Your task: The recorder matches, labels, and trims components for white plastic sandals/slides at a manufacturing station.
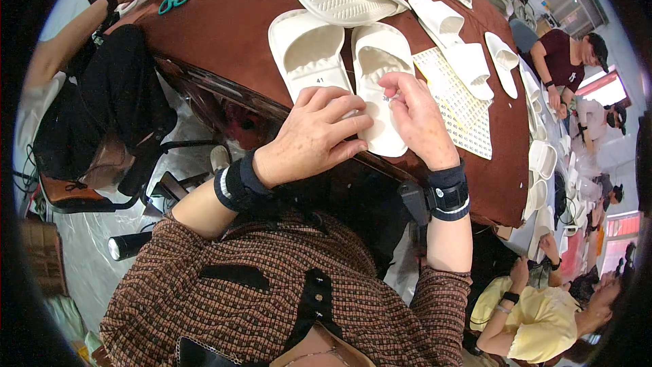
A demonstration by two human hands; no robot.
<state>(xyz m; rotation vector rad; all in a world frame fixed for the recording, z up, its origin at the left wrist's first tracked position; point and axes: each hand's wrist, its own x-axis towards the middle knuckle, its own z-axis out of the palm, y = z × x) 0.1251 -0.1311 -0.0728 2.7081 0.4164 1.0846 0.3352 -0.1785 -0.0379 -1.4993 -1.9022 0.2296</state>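
Observation:
Two white slide slippers lie side by side at the table's near edge, toes pointing away. My left hand [316,129] rests across the heel of the left slipper [299,41], fingers stretched toward the right slipper [388,132]. A small printed label shows on the left slipper's insole. Over the right slipper's insole, my right hand [422,119] has its thumb and fingers curled together at a small label, partly hidden by them. Whether anything is pinched there is too small to make out. Beside that hand lies a yellow-and-white sticker sheet [468,126].
More white slippers [346,0] lie across the brown-covered table [224,34]. Teal-handled scissors [174,2] sit at the far left. Another person's arm [75,34] reaches in at left. Several people [543,323] work along the right side. A black chair [88,194] stands at left.

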